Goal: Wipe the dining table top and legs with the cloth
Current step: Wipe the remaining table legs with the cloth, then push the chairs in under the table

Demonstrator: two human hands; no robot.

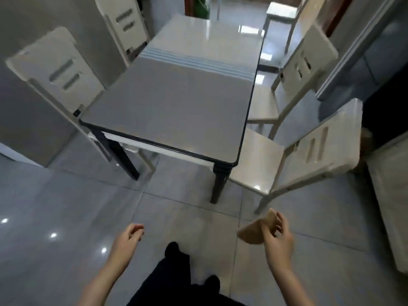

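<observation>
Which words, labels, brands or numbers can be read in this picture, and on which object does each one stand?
No readable text in this view.
A small dark patch on the near left chair: too small and blurred to read.
The cloth in the right hand and the dining table: no print visible.

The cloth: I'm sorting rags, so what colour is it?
Plain light brown; the cloth shows best in the head view, in the right hand.
</observation>
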